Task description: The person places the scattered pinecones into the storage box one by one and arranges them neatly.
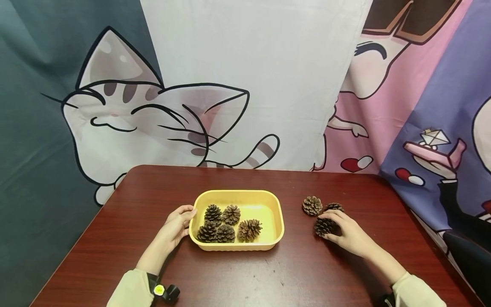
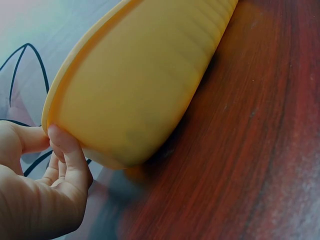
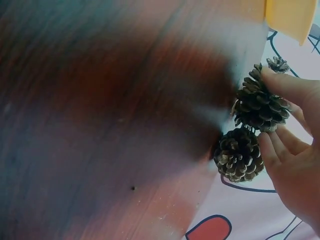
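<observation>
My left hand [image 1: 177, 226] pinches the rim at the left end of a yellow plastic tub [image 1: 251, 246]. In the left wrist view, fingertips [image 2: 61, 139] lie against the tub's rim. Several brown pinecones [image 1: 225, 234] sit inside it, mostly toward its left side. To the right of the tub, my right hand [image 1: 350, 234] holds a dark pinecone [image 3: 260, 102] between thumb and fingers. A second pinecone [image 3: 239, 156] is right beside the held one, close to my fingertips. The third loose pinecone [image 1: 312, 205] lies a little farther back and left.
Everything stands on a dark red-brown wooden table [image 1: 245, 281]. Behind it hangs a cloth backdrop [image 1: 291, 85] with cartoon cats. A wrist camera [image 1: 168, 293] is strapped at my left sleeve.
</observation>
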The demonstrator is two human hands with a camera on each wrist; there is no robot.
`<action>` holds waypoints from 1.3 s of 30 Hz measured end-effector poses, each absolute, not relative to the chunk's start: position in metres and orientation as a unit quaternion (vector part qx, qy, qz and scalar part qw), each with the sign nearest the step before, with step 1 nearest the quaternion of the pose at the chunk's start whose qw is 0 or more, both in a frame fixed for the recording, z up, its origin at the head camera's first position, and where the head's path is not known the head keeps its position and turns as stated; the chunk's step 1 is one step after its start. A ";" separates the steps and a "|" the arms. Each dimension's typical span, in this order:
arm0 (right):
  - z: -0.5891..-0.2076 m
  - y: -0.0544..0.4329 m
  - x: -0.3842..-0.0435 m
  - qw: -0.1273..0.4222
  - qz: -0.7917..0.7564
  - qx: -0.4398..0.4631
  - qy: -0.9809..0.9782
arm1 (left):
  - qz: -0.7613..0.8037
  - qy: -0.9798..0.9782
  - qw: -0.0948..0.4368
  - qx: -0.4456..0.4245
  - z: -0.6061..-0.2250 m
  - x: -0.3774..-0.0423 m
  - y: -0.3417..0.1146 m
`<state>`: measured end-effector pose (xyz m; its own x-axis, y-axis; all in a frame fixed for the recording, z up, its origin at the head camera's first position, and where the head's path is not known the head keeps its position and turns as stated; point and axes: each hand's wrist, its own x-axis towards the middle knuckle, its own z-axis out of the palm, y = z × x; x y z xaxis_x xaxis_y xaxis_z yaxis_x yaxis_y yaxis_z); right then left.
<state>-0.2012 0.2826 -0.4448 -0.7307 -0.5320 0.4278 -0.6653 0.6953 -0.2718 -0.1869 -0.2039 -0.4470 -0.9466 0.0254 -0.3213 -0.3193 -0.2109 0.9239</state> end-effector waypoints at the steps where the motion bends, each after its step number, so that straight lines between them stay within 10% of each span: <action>1: -0.445 0.282 -0.201 0.163 0.210 0.329 -0.906 | 0.768 0.619 0.113 -0.118 -0.447 -0.187 -0.204; 39: -0.416 0.198 -0.239 0.069 0.387 0.246 -0.886 | 0.766 0.620 0.122 -0.116 -0.444 -0.188 -0.204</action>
